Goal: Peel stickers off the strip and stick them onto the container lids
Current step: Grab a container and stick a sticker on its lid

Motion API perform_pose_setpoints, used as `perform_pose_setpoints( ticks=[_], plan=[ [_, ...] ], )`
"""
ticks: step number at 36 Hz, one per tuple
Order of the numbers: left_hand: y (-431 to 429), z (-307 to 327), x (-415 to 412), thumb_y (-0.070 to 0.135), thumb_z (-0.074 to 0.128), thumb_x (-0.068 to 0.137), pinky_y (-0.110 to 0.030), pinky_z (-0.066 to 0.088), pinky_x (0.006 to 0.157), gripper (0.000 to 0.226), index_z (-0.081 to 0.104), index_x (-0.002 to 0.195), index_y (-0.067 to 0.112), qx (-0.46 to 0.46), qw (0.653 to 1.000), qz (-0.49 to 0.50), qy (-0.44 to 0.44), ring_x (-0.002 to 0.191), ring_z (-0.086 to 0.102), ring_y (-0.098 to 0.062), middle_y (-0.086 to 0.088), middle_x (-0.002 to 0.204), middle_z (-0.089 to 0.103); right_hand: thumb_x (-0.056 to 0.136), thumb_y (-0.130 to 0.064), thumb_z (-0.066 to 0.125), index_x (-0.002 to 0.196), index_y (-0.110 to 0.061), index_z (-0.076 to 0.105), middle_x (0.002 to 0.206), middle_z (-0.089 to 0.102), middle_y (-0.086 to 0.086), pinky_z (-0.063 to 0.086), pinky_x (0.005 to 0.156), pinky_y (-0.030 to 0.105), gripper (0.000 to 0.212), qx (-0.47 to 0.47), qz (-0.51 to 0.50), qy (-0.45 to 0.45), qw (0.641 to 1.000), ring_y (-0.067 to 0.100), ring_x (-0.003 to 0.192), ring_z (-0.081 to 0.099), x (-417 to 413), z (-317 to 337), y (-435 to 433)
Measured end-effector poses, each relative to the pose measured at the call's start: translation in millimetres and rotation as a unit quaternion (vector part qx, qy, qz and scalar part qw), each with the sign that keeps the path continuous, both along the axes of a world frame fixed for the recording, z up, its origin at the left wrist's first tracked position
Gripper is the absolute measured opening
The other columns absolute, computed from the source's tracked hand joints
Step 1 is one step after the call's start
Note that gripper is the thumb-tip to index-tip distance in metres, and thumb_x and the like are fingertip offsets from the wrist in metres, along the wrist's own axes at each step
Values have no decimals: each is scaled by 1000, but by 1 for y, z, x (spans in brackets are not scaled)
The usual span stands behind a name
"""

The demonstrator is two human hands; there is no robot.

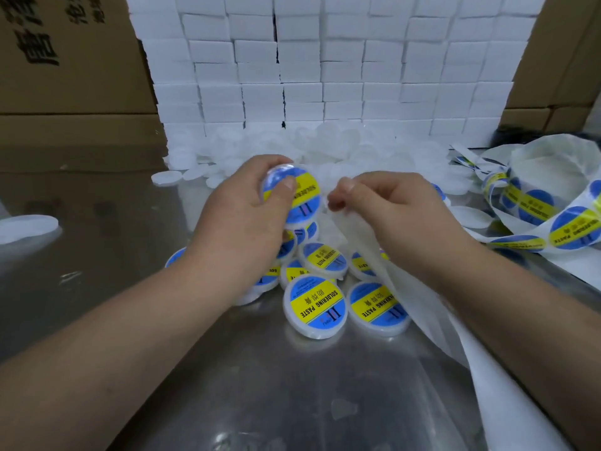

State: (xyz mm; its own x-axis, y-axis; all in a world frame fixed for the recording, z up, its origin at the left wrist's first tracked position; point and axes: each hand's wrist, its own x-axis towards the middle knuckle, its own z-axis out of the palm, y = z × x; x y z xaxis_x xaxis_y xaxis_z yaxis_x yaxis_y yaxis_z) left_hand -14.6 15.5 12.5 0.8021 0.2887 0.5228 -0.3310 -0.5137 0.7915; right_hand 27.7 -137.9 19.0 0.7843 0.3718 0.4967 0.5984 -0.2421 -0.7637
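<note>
My left grip (257, 203) clasps a lid (302, 222), thumb pressing its sticker (305, 192) flat. My right grip (374, 203) pinches the strip (422, 320) just beside it. I judge this lid done; next, drop it among the finished lids (313, 304) below and peel another. Shiny steel counter (227, 385), with white boxes (325, 76) stacked beyond.

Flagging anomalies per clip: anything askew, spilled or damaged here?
Nothing damaged. The round white lids with blue-yellow stickers lie in a loose heap, several tilted on each other, and one plain white lid sits alone far left.
</note>
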Motion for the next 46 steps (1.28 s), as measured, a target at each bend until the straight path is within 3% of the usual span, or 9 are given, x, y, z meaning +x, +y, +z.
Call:
perform_pose_setpoints(
  ticks=[14, 18, 21, 24, 26, 31, 36, 41, 46],
  plan=[
    [22, -4, 17, 48, 35, 94, -38, 26, 107, 46, 44, 135, 30, 288, 916, 176, 216, 132, 32, -26, -3, 143, 39, 72, 24, 40, 92, -32, 58, 95, 64, -15, 44, 82, 12, 62, 67, 119, -21, 990, -4, 95, 59, -1, 1, -1],
    [15, 2, 9, 44, 32, 94, -36, 36, 96, 43, 66, 101, 18, 223, 962, 115, 109, 110, 49, -23, -5, 111, 60, 72, 21, 42, 96, -33, 58, 99, 63, -17, 46, 73, 13, 62, 69, 119, -25, 990, -3, 86, 60, -3, 0, 0],
    [5, 4, 1, 46, 38, 93, -8, 38, 68, 39, 66, 75, 26, 77, 993, 11, 87, 70, 52, 6, 12, 76, 62, 67, 9, 45, 94, -35, 57, 100, 61, -18, 48, 66, 28, 54, 83, 124, -23, 989, 12, 78, 60, -5, 0, 0],
    [1, 4, -1, 38, 51, 89, -1, 36, 53, 28, 66, 71, 23, 17, 996, -39, 75, 62, 53, 8, 11, 70, 65, 63, 1, 45, 93, -39, 58, 98, 63, 14, 47, 63, 52, 51, 90, 137, -4, 987, 43, 81, 54, -6, 0, 2],
    [1, 5, -2, 31, 58, 87, -1, 39, 57, 20, 66, 70, 24, -25, 996, -54, 63, 65, 57, 9, 17, 68, 66, 64, -3, 50, 95, -40, 56, 89, 62, 21, 46, 58, 53, 49, 98, 135, 14, 986, 44, 70, 53, -7, -2, 2],
    [-1, 6, -4, 23, 62, 84, -16, 43, 92, 13, 67, 75, 31, -79, 993, -80, 25, 97, 60, 5, 24, 99, 67, 69, -33, 56, 79, -31, 54, 70, 58, -18, 48, 57, 24, 11, 157, -16, 3, 987, 10, 54, 49, 3, -1, 0],
    [-6, 7, -8, 21, 62, 83, -33, 38, 105, 11, 67, 75, 27, -67, 993, -97, 16, 116, 51, 3, 26, 119, 57, 73, -56, 37, 54, -20, 66, 58, 65, -6, 50, 71, 37, 50, 76, -23, 103, 991, 11, 54, 60, 8, 5, -2],
    [-8, 5, -9, 19, 64, 81, -8, 31, 95, 16, 62, 66, 16, 9, 994, -92, 60, 119, 45, 4, 21, 131, 49, 80, -29, 57, 61, -28, 68, 61, 64, -16, 45, 55, 16, 22, 99, 110, 97, 984, -1, 59, 60, 1, 3, 0],
    [-11, 3, -9, 16, 61, 79, -21, 39, 96, 18, 63, 62, 15, 56, 987, -109, 103, 111, 53, -4, 17, 122, 54, 82, 8, 53, 96, -20, 62, 92, 70, -4, 54, 75, 27, 34, 151, 151, 98, 972, 12, 87, 66, 2, 3, 0]
  ],
)
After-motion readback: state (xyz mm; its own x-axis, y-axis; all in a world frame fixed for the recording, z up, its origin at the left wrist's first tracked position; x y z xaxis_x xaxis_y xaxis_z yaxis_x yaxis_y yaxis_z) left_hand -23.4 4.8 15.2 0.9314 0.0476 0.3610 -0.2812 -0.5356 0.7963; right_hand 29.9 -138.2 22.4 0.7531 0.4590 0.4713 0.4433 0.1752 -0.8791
